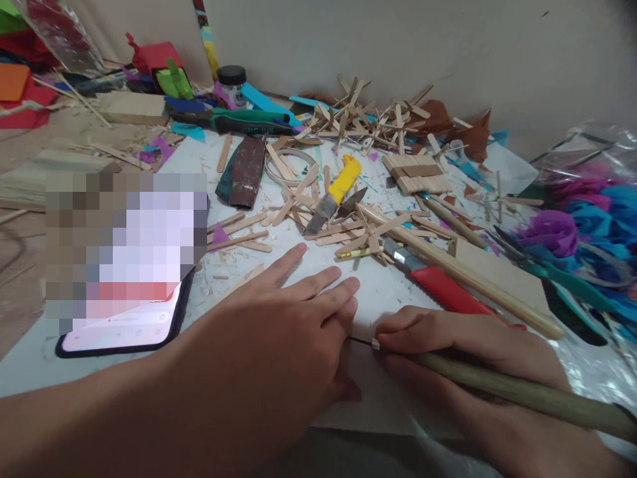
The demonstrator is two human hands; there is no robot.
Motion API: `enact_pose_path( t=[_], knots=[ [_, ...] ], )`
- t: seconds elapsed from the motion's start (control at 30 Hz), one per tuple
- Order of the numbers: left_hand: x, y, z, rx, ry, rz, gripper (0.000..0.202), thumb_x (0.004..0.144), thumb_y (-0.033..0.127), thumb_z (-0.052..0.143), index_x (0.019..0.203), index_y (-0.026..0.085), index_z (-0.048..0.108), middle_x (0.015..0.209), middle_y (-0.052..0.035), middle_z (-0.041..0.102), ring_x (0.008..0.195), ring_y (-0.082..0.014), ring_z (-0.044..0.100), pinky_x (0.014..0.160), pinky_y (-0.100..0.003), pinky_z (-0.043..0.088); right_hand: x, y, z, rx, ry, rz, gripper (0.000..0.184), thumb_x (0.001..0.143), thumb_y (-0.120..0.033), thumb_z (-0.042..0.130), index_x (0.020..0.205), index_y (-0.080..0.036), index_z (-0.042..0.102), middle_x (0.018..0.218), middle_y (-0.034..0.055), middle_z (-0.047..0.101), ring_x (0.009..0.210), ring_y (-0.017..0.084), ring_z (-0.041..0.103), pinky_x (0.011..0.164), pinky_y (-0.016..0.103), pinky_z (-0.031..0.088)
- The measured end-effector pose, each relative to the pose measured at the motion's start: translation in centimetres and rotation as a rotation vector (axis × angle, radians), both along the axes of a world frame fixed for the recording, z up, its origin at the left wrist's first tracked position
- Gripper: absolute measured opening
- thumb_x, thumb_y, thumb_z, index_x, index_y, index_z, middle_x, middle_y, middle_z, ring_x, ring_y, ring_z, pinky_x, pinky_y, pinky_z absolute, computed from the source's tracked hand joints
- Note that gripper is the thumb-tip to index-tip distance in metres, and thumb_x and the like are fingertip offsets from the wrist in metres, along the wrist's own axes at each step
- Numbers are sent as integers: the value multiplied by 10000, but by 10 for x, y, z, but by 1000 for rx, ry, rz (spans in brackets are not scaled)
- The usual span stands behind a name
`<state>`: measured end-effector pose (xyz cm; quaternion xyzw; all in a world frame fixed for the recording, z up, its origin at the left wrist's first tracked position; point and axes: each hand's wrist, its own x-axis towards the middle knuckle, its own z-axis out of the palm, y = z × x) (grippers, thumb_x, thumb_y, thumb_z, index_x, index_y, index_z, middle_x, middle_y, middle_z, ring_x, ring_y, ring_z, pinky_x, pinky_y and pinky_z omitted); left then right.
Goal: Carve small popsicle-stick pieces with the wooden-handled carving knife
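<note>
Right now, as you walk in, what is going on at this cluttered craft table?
The person's left hand lies flat, fingers together, on the white work surface. The right hand grips a long wooden-handled tool with a thin metal tip; the tip meets, or nearly meets, the left fingers. Behind the hands lie a red-handled utility knife, a yellow-handled utility knife, scattered flat wooden craft sticks and a black-cased smartphone.

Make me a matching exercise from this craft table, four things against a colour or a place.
1 knife on the sticks
2 snap-off cutter
3 phone
4 wooden-handled tool

A held in the right hand
B left of the left hand
C yellow handle
D red handle

Pairs: 1-C, 2-D, 3-B, 4-A
</note>
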<state>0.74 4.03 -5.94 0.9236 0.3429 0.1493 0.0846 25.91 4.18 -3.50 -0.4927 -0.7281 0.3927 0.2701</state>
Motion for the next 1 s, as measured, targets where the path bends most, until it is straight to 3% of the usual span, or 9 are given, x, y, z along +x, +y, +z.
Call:
enact_pose_path(
  t=[0.17,0.3,0.4,0.5,0.57,0.67,0.83,1.0],
  knots=[
    [-2,0,4,-37,-18,-10,470,1132,509,793,1434,149,767,1626,-98,721,1527,-278,658,1380,-515,264,12,3,0,-59,84,-58,132,898,-249,871,800,-336,858,822,-3,887,644,200,810,566,246,648],
    [0,2,13,-148,-55,-20,307,1123,401,781,1351,195,773,1491,-81,781,1434,-277,695,1341,-517,344,21,0,-2,-95,131,-109,49,918,-327,910,872,-331,892,780,25,851,546,179,695,464,249,521],
    [-1,6,18,-198,-76,-15,217,1071,254,793,1278,192,771,1233,-55,776,1189,-273,735,1156,-481,480,23,-2,-1,-128,148,-91,182,978,-465,897,865,-323,896,700,33,805,549,187,688,488,258,529],
    [-6,9,16,-176,-128,37,31,1035,189,788,1049,209,770,1088,-38,731,1030,-283,691,940,-441,477,24,-1,-3,-113,165,-119,321,991,-550,885,809,-286,881,684,56,795,560,191,691,494,263,529],
    [-10,8,12,-157,-171,53,142,1046,218,772,909,227,733,1013,-21,703,942,-270,653,884,-431,430,24,0,-7,-54,166,-126,239,977,-479,908,845,-281,893,714,55,814,563,186,697,494,255,527],
    [-11,3,7,-173,-190,40,222,1095,255,693,873,239,709,950,-5,679,860,-247,604,854,-429,386,24,0,-13,30,135,-105,13,943,-315,919,956,-315,919,798,37,867,625,185,758,509,221,532],
    [-11,0,8,-129,-182,-31,250,1127,170,573,960,253,740,954,0,699,875,-246,603,856,-439,374,19,-1,-12,6,153,-125,63,970,-335,908,912,-323,927,748,19,864,575,145,743,509,174,542],
    [-14,4,3,-92,-135,-110,273,1086,81,569,944,224,754,960,-5,712,856,-227,615,850,-446,385,14,-1,-5,-90,136,-182,329,982,-500,901,757,-262,877,563,25,741,449,128,614,405,185,432]
  ],
)
